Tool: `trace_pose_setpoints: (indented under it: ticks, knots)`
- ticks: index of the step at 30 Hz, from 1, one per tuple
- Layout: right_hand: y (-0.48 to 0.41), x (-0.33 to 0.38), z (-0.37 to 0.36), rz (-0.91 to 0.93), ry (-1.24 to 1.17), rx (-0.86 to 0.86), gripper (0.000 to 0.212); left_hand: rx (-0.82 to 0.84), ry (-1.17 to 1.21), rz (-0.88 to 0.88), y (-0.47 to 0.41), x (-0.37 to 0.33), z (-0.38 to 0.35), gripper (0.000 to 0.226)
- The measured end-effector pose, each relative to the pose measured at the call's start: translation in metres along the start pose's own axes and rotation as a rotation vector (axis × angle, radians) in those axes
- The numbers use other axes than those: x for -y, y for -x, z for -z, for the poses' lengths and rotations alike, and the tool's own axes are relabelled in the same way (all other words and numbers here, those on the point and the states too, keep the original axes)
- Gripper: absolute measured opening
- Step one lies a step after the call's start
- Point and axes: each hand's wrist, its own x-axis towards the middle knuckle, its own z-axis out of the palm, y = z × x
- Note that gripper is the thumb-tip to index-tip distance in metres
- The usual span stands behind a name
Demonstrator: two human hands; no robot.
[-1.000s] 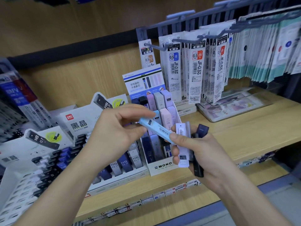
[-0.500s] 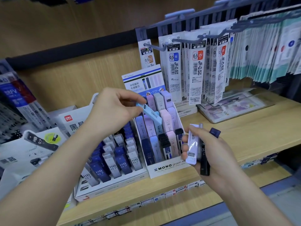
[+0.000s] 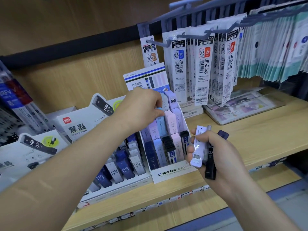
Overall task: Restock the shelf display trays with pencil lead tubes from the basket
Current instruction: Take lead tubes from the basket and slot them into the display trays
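Left hand [image 3: 143, 105]: grip pinched on a pale blue lead tube [image 3: 159, 111], held over the upper rows of the MONO tray [image 3: 173, 172]. Right hand [image 3: 215, 152]: grip clamped round a bunch of spare tubes [image 3: 198, 147] beside the tray on the shelf [image 3: 250, 139]. The tubes look light, rigid and slick, best pinched across the flat sides.

Gel refill packets [image 3: 204, 67] hang from hooks [image 3: 191, 36] above a wooden shelf [image 3: 266, 134].
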Motion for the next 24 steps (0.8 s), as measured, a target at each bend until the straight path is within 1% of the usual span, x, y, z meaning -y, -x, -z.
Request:
trace_pose_setpoints:
  ticks: [4, 9, 11, 14, 17, 19, 20, 22, 23, 24]
  knots:
    - [0.000, -0.001, -0.001, 0.019, -0.026, -0.013, 0.015, 0.031, 0.004, 0.002, -0.004, -0.003, -0.002, 0.022]
    - [0.001, 0.000, -0.004, 0.000, -0.130, 0.008, 0.016, 0.027, -0.039, 0.004, -0.002, -0.006, -0.005, 0.019]
    - [0.002, 0.000, -0.006, -0.011, -0.146, 0.019, 0.019, 0.009, -0.085, 0.012, -0.004, -0.008, -0.006, 0.017]
    - [0.004, 0.000, -0.008, -0.025, -0.174, 0.006, 0.016, -0.007, -0.158, -0.005, -0.006, -0.013, -0.009, 0.013]
    - [0.006, 0.001, -0.009, -0.034, -0.168, 0.000, 0.011, 0.052, -0.174, 0.011, -0.008, -0.017, -0.006, 0.010]
    - [0.008, 0.000, -0.009, -0.026, -0.132, -0.017, 0.011, 0.092, -0.109, 0.057, -0.006, -0.016, 0.002, 0.006]
    - [0.008, 0.000, -0.009, -0.016, -0.105, -0.028, 0.012, 0.077, -0.071, 0.071, -0.003, -0.015, 0.006, 0.007]
    - [0.009, -0.001, -0.010, 0.006, -0.057, -0.027, 0.013, -0.023, 0.013, 0.081, 0.013, -0.020, 0.013, 0.013]
    - [0.009, -0.001, -0.011, 0.016, -0.041, -0.015, 0.014, -0.064, 0.103, 0.090, 0.024, -0.025, 0.016, 0.015]
    - [0.009, -0.002, -0.011, 0.025, -0.030, 0.000, 0.014, -0.065, 0.223, 0.105, 0.038, -0.032, 0.016, 0.016]
